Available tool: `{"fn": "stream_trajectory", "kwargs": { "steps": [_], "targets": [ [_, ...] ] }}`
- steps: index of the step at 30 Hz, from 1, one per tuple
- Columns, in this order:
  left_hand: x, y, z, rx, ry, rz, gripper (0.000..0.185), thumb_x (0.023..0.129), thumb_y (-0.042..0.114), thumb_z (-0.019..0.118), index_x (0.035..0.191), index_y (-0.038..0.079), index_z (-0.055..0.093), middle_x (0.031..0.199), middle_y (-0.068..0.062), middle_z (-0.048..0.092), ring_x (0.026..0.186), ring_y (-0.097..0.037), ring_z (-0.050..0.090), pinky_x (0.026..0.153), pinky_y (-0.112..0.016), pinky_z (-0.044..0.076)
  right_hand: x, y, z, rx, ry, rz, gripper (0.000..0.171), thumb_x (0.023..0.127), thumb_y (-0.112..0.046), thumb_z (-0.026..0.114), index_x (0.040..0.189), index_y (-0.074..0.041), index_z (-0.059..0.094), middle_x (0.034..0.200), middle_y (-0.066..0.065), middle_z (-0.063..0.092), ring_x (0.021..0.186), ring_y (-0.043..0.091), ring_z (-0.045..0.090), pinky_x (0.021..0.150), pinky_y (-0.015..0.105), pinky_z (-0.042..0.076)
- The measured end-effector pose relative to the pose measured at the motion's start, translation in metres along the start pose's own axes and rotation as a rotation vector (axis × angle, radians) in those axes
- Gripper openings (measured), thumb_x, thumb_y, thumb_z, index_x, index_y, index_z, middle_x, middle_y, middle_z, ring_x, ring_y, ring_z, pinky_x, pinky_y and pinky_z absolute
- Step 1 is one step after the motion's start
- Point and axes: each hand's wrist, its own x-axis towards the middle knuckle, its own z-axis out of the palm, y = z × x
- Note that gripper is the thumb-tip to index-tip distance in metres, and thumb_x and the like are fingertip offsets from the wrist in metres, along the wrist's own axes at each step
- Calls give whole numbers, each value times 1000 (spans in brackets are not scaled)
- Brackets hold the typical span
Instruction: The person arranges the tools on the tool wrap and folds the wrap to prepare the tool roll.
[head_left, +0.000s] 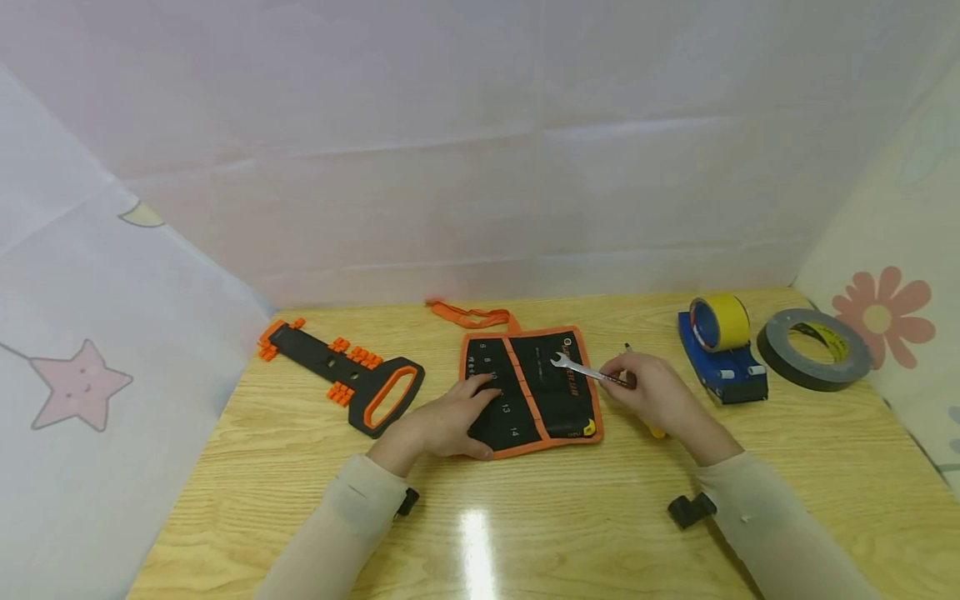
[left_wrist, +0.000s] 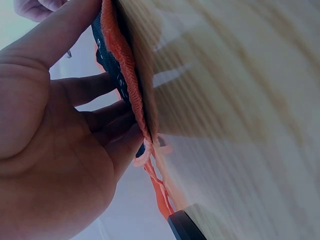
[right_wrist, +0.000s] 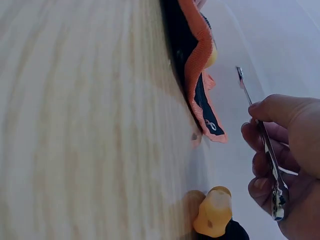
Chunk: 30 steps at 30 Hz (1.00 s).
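Note:
A black tool pouch [head_left: 573, 387] with orange trim and printed size numbers lies unfolded on the table. Across its left part rests my left hand [head_left: 452, 417], fingers spread; in the left wrist view the fingertips touch the pouch along its orange edge [left_wrist: 125, 70]. My right hand [head_left: 651, 390] pinches a shiny silver wrench [head_left: 581, 367] between thumb and fingers. Its open-ended jaw points left over the pouch, and the right wrist view shows the wrench [right_wrist: 270, 155] raised above the table. Beneath the right hand lies a yellow-handled tool [right_wrist: 215, 215], mostly covered in the head view.
Left of the pouch lies a black holder [head_left: 311, 350] with orange clips and an orange-lined handle. To the right are a blue tape dispenser [head_left: 701, 358] with a yellow roll [head_left: 729, 321] and a grey tape roll [head_left: 780, 358]. An orange strap [head_left: 472, 317] trails behind the pouch.

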Motion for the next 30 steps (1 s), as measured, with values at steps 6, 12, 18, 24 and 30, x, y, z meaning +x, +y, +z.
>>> {"fn": "stream_trajectory", "kwargs": {
  "steps": [6, 12, 18, 24, 30],
  "targets": [
    [-1, 1, -1, 0, 4, 0, 93, 95, 39, 85, 169, 9, 37, 182, -13, 14, 169, -36, 17, 130, -53, 35, 0, 4, 1, -17, 4, -102, 5, 101, -9, 77, 105, -8, 79, 84, -2, 66, 68, 8, 47, 61, 25, 40],
    [-1, 2, -1, 2, 4, 0, 93, 95, 39, 85, 169, 9, 37, 182, -13, 15, 169, -36, 17, 130, -53, 34, -1, 5, 3, -46, 13, -173, 6, 100, -8, 77, 106, -10, 78, 97, 0, 73, 78, 9, 52, 72, 30, 44],
    [-1, 2, -1, 3, 4, 0, 92, 95, 38, 85, 169, 9, 37, 182, -14, 15, 168, -37, 17, 130, -53, 34, -3, 6, 6, -96, 31, -241, 8, 100, -6, 76, 106, -11, 77, 106, 2, 73, 88, 15, 60, 81, 39, 48],
    [-1, 2, -1, 4, 4, 1, 93, 95, 39, 85, 168, 9, 37, 181, -14, 15, 168, -37, 17, 130, -53, 34, -4, 6, 8, -107, 9, -269, 10, 99, -5, 77, 107, -11, 78, 107, 2, 72, 96, 20, 66, 99, 54, 56],
    [0, 1, 0, 13, 6, 2, 93, 95, 39, 86, 168, 9, 37, 181, -14, 15, 168, -37, 17, 130, -53, 34, -4, 7, 10, -117, -34, -276, 10, 99, -5, 77, 104, -13, 78, 106, 2, 72, 102, 25, 68, 112, 64, 48]
  ]
}}
